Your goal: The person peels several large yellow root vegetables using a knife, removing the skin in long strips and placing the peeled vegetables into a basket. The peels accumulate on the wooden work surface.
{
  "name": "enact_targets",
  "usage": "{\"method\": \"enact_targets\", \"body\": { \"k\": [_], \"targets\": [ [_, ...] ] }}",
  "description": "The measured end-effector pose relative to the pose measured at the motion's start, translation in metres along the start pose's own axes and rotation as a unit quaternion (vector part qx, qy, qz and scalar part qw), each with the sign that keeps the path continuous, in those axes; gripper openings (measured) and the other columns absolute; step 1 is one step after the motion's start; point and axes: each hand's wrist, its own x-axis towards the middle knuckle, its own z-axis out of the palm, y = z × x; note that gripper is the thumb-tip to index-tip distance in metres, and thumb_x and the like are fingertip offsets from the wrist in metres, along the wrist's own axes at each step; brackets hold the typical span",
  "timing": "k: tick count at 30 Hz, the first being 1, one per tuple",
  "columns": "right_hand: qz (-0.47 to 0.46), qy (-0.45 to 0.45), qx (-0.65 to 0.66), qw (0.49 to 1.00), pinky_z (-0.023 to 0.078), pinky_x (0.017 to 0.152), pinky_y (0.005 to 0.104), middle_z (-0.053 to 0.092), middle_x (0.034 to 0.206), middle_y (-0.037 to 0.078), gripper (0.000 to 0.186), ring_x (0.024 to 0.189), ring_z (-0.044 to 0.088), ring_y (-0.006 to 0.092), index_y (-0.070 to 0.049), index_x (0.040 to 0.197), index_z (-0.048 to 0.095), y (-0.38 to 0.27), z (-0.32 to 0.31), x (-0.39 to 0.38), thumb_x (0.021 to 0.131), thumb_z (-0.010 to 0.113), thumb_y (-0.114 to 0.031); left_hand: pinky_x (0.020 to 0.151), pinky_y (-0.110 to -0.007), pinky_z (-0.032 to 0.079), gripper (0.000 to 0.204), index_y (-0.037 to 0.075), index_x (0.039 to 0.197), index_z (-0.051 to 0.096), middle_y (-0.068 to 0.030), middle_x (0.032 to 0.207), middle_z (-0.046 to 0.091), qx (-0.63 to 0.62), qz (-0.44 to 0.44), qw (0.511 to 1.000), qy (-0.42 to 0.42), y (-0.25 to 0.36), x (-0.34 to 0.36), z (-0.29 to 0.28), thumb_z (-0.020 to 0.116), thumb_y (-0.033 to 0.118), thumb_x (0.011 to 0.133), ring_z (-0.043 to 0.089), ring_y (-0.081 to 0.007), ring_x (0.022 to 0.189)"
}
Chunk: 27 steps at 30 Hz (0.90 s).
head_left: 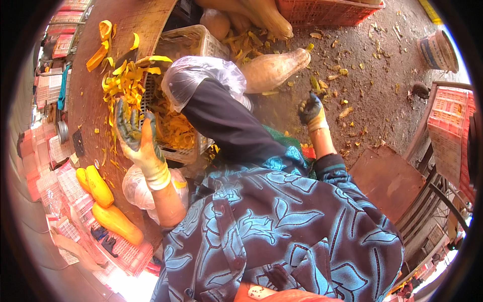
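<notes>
My left hand (141, 143), in a glove with dark fingers and palm, is raised at the edge of the wooden board (88, 116). Its fingers are apart, with nothing seen in them, just below a heap of orange-yellow peels (123, 88). Beside it stands a plastic basket (188, 156) with more peels (173, 128) inside. My right hand (313, 113), also gloved, hovers over the littered ground with its fingers curled closed. Whatever it may hold is hidden. Farther off, an unpeeled tan squash (274, 70) lies on the ground.
Peeled yellow squashes (118, 224) lie at the left. More unpeeled squashes (261, 17) and a red crate (327, 12) are at the back. To the right are a bucket (437, 50), stacked red crates (450, 133) and a brown flat sheet (387, 176). Plastic bags cover my knees.
</notes>
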Motion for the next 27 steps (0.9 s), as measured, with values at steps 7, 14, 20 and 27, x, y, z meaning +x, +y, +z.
{"method": "enact_targets", "body": {
  "k": [7, 14, 20, 27],
  "targets": [
    [-0.141, 0.061, -0.074, 0.985, 0.044, 0.058, 0.0358, 0.051, 0.069, 0.006, 0.026, 0.063, 0.05, 0.0222, -0.008, 0.081, 0.058, -0.041, 0.071, 0.087, 0.099, 0.062, -0.027, 0.115, -0.053, 0.048, 0.046, -0.002, 0.143, 0.057, -0.0188, 0.141, 0.064, -0.446, -0.372, 0.782, -0.226, -0.004, -0.009, 0.093, 0.059, 0.024, 0.105, 0.062, -0.0341, 0.131],
    [-0.307, 0.075, -0.367, 0.875, 0.046, 0.054, 0.0334, 0.064, 0.067, 0.005, 0.028, 0.06, 0.059, 0.0167, -0.002, 0.098, 0.076, -0.091, 0.142, 0.148, 0.094, 0.071, -0.03, 0.112, -0.045, 0.043, 0.082, 0.008, 0.153, 0.039, -0.0157, 0.146, 0.044, -0.15, -0.621, 0.753, -0.158, -0.116, -0.023, 0.294, 0.077, 0.039, 0.088, 0.042, -0.0284, 0.139],
    [-0.248, 0.06, -0.441, 0.86, 0.048, 0.055, 0.0344, 0.067, 0.076, 0.005, 0.027, 0.062, 0.062, 0.0193, -0.003, 0.101, 0.072, -0.112, 0.13, 0.188, 0.097, 0.072, -0.03, 0.112, -0.046, 0.043, 0.07, 0.009, 0.148, 0.045, -0.0153, 0.144, 0.049, -0.026, -0.598, 0.799, -0.062, -0.227, -0.021, 0.318, 0.071, 0.04, 0.092, 0.046, -0.0285, 0.136],
    [-0.01, -0.017, -0.311, 0.95, 0.055, 0.082, 0.0346, 0.071, 0.116, 0.005, 0.039, 0.099, 0.067, 0.0227, -0.01, 0.129, 0.069, -0.131, 0.095, 0.198, 0.093, 0.07, -0.025, 0.112, -0.046, 0.044, 0.058, 0.009, 0.142, 0.052, -0.0147, 0.142, 0.054, 0.015, -0.61, 0.792, 0.03, -0.326, -0.05, 0.294, 0.064, 0.042, 0.096, 0.051, -0.0287, 0.132]
  ]
}}
